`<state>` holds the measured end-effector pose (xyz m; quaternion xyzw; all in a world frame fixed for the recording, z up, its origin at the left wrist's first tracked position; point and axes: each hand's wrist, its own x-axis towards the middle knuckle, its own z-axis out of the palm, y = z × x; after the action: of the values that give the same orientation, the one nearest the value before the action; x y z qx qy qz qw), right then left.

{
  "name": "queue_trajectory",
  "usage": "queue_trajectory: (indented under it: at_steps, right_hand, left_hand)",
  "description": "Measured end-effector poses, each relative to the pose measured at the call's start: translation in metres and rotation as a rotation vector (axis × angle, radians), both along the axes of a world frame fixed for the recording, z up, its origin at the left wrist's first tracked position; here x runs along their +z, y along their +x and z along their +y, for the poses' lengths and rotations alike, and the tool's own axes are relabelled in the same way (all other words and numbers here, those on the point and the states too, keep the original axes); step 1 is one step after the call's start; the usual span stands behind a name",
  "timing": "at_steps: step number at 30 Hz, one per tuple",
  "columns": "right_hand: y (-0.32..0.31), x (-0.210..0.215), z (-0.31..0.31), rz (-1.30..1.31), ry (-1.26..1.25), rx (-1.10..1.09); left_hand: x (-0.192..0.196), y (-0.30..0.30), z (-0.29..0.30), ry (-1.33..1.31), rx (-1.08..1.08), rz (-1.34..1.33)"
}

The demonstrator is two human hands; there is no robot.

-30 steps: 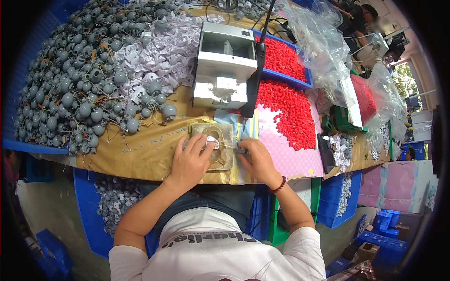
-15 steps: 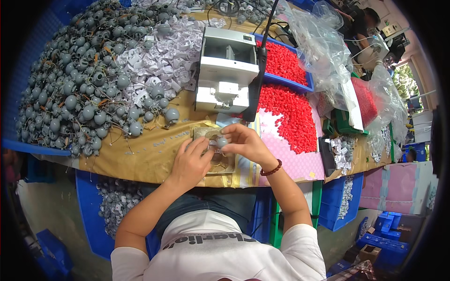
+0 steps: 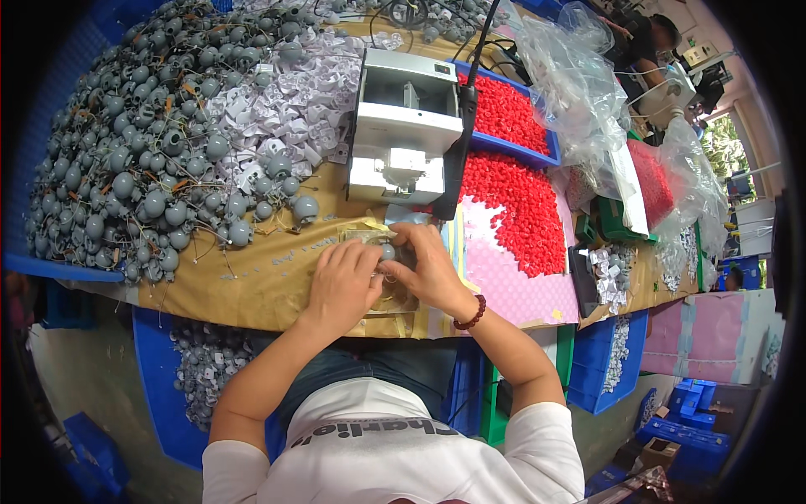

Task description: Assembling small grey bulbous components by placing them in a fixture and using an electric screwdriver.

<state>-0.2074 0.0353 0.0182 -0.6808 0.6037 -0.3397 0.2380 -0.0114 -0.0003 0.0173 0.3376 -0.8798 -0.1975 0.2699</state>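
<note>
A small grey ball-shaped part (image 3: 387, 251) sits between my two hands, over a square clear-looking plate (image 3: 401, 304) at the table's front edge. My left hand (image 3: 342, 281) is curled against the ball from the left, its fingertips partly hidden. From the right, my right hand (image 3: 426, 267) closes round it, thumb at the ball's lower side and fingers bent above. What lies under my fingers cannot be made out. Just beyond stands a silver-white bench machine (image 3: 403, 122) with an open front.
Many grey ball parts with wires (image 3: 126, 151) heap up at left, beside white plastic pieces (image 3: 285, 101). Small red pieces (image 3: 520, 214) lie on a pink sheet (image 3: 504, 286); more fill a blue tray (image 3: 550, 151). Clear plastic bags (image 3: 571, 67) stand at right. Another person (image 3: 646, 50) works far right.
Both hands have drawn closer together around the grey ball. My right hand has shifted slightly left, and the ball now sits a little farther left, more covered by fingers.
</note>
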Motion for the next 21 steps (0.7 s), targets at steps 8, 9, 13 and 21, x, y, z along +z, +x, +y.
queue_trajectory:
  at_steps: [8,9,13,21]
  right_hand:
    - [0.003,0.005,-0.005,-0.004,0.091,0.029]
    - [0.003,0.005,-0.006,0.038,0.092,0.056]
    - [-0.004,-0.002,-0.013,0.107,0.059,0.071]
    - [-0.023,-0.002,-0.020,-0.088,-0.086,0.014]
  left_hand:
    - [-0.003,-0.005,0.001,-0.049,-0.009,-0.047]
    - [-0.005,-0.004,0.001,-0.068,-0.006,-0.046]
    - [-0.006,-0.002,0.000,-0.098,-0.005,-0.027]
    - [-0.004,-0.011,-0.005,-0.076,0.047,-0.020]
